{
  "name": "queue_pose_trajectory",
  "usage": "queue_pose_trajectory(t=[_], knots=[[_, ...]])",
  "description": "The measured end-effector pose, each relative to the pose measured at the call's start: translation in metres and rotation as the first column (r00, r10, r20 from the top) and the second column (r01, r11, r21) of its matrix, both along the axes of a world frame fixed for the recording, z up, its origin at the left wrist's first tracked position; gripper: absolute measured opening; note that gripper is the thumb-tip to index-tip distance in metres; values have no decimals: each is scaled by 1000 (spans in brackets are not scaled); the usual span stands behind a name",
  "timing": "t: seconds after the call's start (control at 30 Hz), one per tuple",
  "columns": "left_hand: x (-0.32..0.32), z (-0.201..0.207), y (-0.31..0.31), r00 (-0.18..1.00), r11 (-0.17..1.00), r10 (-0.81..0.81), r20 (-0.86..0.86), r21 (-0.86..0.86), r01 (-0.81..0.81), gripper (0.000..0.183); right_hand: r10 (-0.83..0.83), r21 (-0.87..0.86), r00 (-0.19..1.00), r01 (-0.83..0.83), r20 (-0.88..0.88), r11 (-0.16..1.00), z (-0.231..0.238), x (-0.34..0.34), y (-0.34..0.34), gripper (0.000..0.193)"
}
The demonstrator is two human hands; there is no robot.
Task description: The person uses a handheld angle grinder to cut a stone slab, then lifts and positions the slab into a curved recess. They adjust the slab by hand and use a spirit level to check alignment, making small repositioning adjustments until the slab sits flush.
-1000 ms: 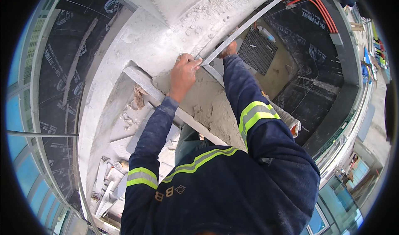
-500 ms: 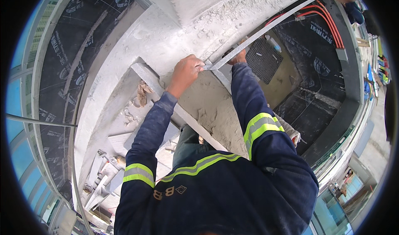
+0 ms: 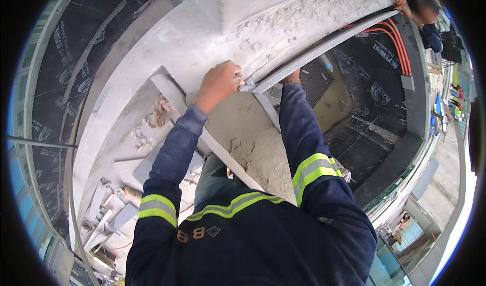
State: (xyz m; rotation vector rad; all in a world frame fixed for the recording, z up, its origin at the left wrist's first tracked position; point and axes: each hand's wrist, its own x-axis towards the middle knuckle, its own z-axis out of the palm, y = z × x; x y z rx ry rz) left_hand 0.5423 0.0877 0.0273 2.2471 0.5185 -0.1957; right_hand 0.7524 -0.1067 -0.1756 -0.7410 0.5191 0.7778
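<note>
A long grey metal straightedge [image 3: 324, 45] lies slanted against a rough plastered wall [image 3: 283, 17]. My left hand [image 3: 220, 82] is closed around its near end, knuckles toward me. My right hand [image 3: 291, 77] grips the bar just beyond, mostly hidden behind it. At the top right another person's hand [image 3: 401, 2] holds the far end. Both my arms wear dark blue sleeves with yellow reflective bands.
Fresh grey plaster [image 3: 253, 139] covers the surface below the bar, bordered by a grey strip [image 3: 223, 152]. Orange conduits [image 3: 395, 38] run along a black membrane [image 3: 374, 98] on the right. Loose metal pieces and debris [image 3: 109, 210] lie at the lower left.
The straightedge and my right hand have slid lower along the wall. My left hand keeps its grip at the bar's end. The view has shifted slightly.
</note>
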Motion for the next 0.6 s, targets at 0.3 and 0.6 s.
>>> queue_pose_trajectory(t=[0.3, 0.6], knots=[[-1, -24, -102, 876, 963, -171, 451, 266, 50, 71, -52, -70, 753, 130, 656, 989, -50, 42, -12, 57], [8, -24, -100, 936, 993, 25, 350, 102, -64, 55, -135, 13, 955, 137, 264, 991, 30, 18, 19, 73]])
